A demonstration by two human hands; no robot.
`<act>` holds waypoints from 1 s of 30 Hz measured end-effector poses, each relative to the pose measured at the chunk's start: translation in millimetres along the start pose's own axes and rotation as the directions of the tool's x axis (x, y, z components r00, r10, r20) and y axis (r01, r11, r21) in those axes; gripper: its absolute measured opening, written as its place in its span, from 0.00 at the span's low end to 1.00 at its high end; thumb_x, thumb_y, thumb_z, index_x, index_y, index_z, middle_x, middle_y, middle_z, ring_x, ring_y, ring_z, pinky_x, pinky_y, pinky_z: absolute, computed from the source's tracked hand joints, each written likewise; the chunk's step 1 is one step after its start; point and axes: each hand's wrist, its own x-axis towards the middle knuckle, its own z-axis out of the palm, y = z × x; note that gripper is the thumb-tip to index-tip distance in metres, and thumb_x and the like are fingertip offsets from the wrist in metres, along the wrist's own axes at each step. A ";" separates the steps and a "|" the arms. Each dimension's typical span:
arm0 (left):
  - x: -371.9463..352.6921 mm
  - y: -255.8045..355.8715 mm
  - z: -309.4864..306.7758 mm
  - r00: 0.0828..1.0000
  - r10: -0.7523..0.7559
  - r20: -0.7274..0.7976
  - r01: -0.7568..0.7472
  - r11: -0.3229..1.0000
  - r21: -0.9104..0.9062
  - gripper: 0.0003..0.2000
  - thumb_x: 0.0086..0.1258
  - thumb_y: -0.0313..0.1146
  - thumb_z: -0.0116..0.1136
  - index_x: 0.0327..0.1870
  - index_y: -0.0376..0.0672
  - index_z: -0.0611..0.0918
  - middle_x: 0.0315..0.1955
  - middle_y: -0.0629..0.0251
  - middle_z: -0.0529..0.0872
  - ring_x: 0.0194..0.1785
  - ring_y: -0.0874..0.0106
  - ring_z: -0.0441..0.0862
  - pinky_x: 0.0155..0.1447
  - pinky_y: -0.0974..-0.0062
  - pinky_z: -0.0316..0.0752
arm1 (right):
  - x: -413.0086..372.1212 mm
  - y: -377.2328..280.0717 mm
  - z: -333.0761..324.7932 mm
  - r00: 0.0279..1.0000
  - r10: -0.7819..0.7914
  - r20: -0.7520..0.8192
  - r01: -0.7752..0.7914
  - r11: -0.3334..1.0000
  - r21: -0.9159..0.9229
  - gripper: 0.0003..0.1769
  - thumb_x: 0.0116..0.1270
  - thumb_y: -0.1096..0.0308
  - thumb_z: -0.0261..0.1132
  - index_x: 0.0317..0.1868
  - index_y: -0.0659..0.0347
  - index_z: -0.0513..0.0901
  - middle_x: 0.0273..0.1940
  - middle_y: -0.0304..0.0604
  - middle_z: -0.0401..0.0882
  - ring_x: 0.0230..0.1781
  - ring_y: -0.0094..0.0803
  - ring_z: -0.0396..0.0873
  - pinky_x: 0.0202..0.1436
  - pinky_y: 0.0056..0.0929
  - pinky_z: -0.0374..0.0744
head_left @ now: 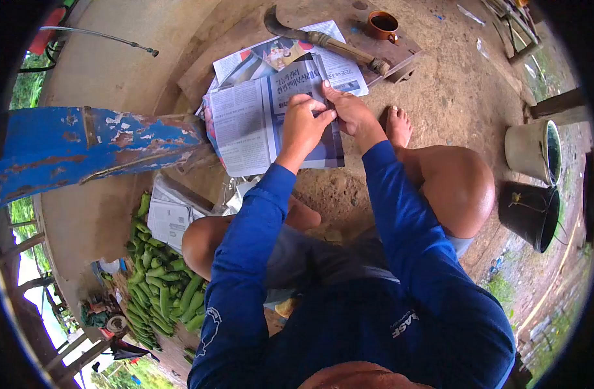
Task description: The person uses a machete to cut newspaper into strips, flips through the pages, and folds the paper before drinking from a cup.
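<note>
A printed newspaper sheet (242,126) hangs between my hands over a low wooden board (400,48). My left hand (303,126) has its fingers bent together at the sheet's right part. Beside it, my right hand (350,111) pinches the sheet's right edge, thumb on top. The two hands nearly touch. More newspaper (342,68) lies beneath and behind the sheet on the board. Across it rests a curved blade with a wooden handle (349,50), just beyond my hands. An orange cup (382,26) with dark liquid stands at the board's far right.
Many green vegetables (161,285) are heaped at the lower left, near a stack of folded newspapers (170,214). A peeling blue plank (102,149) reaches in from the left. A white bucket (527,150) and a black bucket (529,214) are on the right.
</note>
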 end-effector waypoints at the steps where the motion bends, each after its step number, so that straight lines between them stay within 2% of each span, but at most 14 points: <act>1: -1.3 -0.6 0.4 1.000 -0.010 0.007 0.010 1.000 0.018 0.15 0.60 0.44 0.75 0.37 0.40 0.92 0.46 0.48 0.87 0.58 0.53 0.82 0.63 0.60 0.75 | 3.5 2.1 -0.1 1.000 0.000 -0.005 -0.001 1.000 -0.011 0.26 0.75 0.43 0.67 0.53 0.61 0.83 0.47 0.41 0.85 0.44 0.31 0.82 0.49 0.33 0.81; 6: -4.5 -3.2 3.3 0.999 -0.047 -0.015 0.048 0.995 0.090 0.13 0.62 0.41 0.70 0.37 0.39 0.92 0.47 0.45 0.88 0.60 0.53 0.82 0.65 0.61 0.75 | -0.1 3.5 10.4 1.000 -0.026 0.005 0.025 0.999 0.025 0.28 0.75 0.42 0.66 0.55 0.62 0.83 0.47 0.41 0.85 0.44 0.31 0.81 0.49 0.36 0.81; 9: -6.4 -5.5 3.6 0.999 -0.036 -0.033 0.038 0.997 0.065 0.13 0.63 0.40 0.69 0.38 0.38 0.92 0.47 0.42 0.89 0.58 0.52 0.83 0.64 0.59 0.76 | -2.0 4.8 13.1 0.999 -0.043 -0.026 0.043 0.999 0.003 0.28 0.75 0.42 0.67 0.52 0.62 0.83 0.44 0.41 0.86 0.43 0.31 0.82 0.47 0.37 0.82; 12: -7.2 -1.9 -2.9 0.993 -0.035 -0.115 0.040 0.998 0.038 0.12 0.64 0.37 0.67 0.37 0.37 0.90 0.42 0.44 0.90 0.49 0.54 0.87 0.56 0.61 0.79 | -2.9 1.9 17.5 0.993 -0.021 -0.117 0.009 0.994 -0.105 0.26 0.74 0.44 0.68 0.50 0.62 0.84 0.41 0.39 0.86 0.39 0.30 0.83 0.44 0.38 0.83; 13: -6.7 1.3 -8.4 0.987 -0.135 -0.086 0.133 0.991 -0.022 0.11 0.64 0.37 0.66 0.36 0.36 0.90 0.40 0.46 0.90 0.46 0.56 0.88 0.53 0.63 0.80 | -2.9 0.6 16.8 0.987 -0.013 -0.159 -0.012 0.988 -0.152 0.25 0.74 0.45 0.68 0.49 0.62 0.84 0.40 0.39 0.87 0.38 0.30 0.83 0.43 0.38 0.83; 15: -5.8 4.8 -20.8 0.947 -0.320 -0.008 0.316 0.939 -0.135 0.11 0.65 0.35 0.66 0.36 0.35 0.89 0.36 0.48 0.91 0.39 0.60 0.90 0.46 0.66 0.81 | -1.4 2.9 14.5 0.998 -0.021 -0.064 0.019 0.999 -0.028 0.24 0.75 0.45 0.68 0.48 0.61 0.85 0.39 0.39 0.87 0.36 0.28 0.83 0.41 0.38 0.84; 16: -7.3 -2.7 -21.3 0.957 -0.281 -0.074 0.267 0.950 -0.164 0.10 0.66 0.34 0.65 0.35 0.34 0.87 0.28 0.54 0.90 0.33 0.69 0.88 0.40 0.70 0.79 | 0.0 5.3 12.3 0.999 -0.029 -0.017 0.030 0.999 0.035 0.23 0.75 0.46 0.68 0.47 0.61 0.85 0.39 0.39 0.87 0.35 0.28 0.83 0.40 0.38 0.84; 17: -6.4 -7.7 -26.5 0.957 -0.288 -0.039 0.279 0.948 -0.151 0.08 0.68 0.31 0.65 0.37 0.34 0.86 0.30 0.58 0.90 0.36 0.74 0.87 0.42 0.72 0.79 | 1.3 6.9 9.4 1.000 -0.027 -0.005 0.027 0.999 0.039 0.24 0.74 0.45 0.68 0.48 0.60 0.85 0.40 0.38 0.86 0.37 0.28 0.82 0.43 0.38 0.84; 19: -4.1 -30.0 -25.1 0.952 -0.304 0.026 0.296 0.900 -0.319 0.10 0.70 0.28 0.67 0.47 0.34 0.83 0.37 0.59 0.90 0.39 0.75 0.86 0.44 0.74 0.80 | 6.1 10.2 4.6 0.999 -0.021 0.027 0.020 0.999 0.048 0.24 0.73 0.43 0.69 0.49 0.58 0.85 0.42 0.36 0.85 0.43 0.27 0.81 0.50 0.38 0.82; 22: -6.2 -34.0 -24.4 0.945 -0.328 -0.006 0.278 0.810 -0.517 0.19 0.67 0.26 0.69 0.56 0.34 0.77 0.40 0.53 0.91 0.39 0.71 0.88 0.45 0.72 0.82 | 0.9 9.8 8.0 0.991 -0.094 0.095 0.090 0.995 0.042 0.23 0.74 0.45 0.69 0.49 0.58 0.85 0.41 0.36 0.85 0.42 0.26 0.80 0.48 0.37 0.82; 25: -4.4 -32.4 -25.1 0.924 -0.376 0.064 0.337 0.727 -0.599 0.26 0.66 0.22 0.72 0.63 0.34 0.72 0.45 0.52 0.89 0.43 0.73 0.86 0.48 0.75 0.82 | 1.1 9.9 13.2 0.993 -0.071 0.093 0.064 0.995 0.081 0.20 0.75 0.50 0.69 0.48 0.62 0.86 0.42 0.39 0.88 0.37 0.28 0.83 0.45 0.32 0.83; 28: -6.6 -27.5 -25.4 0.914 -0.402 0.051 0.346 0.710 -0.613 0.26 0.65 0.21 0.73 0.63 0.33 0.74 0.43 0.55 0.89 0.43 0.74 0.86 0.49 0.76 0.82 | -3.8 8.6 20.9 0.994 -0.099 -0.047 0.099 0.995 0.008 0.23 0.74 0.49 0.71 0.49 0.64 0.86 0.43 0.39 0.87 0.40 0.27 0.82 0.46 0.29 0.81; 30: -6.8 -29.3 -23.0 0.912 -0.405 0.069 0.365 0.721 -0.589 0.26 0.65 0.21 0.73 0.63 0.33 0.75 0.43 0.57 0.88 0.42 0.74 0.85 0.48 0.76 0.82 | -2.0 8.3 21.6 0.994 -0.101 -0.039 0.099 0.993 -0.063 0.25 0.72 0.49 0.72 0.50 0.66 0.86 0.43 0.39 0.87 0.41 0.26 0.82 0.46 0.28 0.80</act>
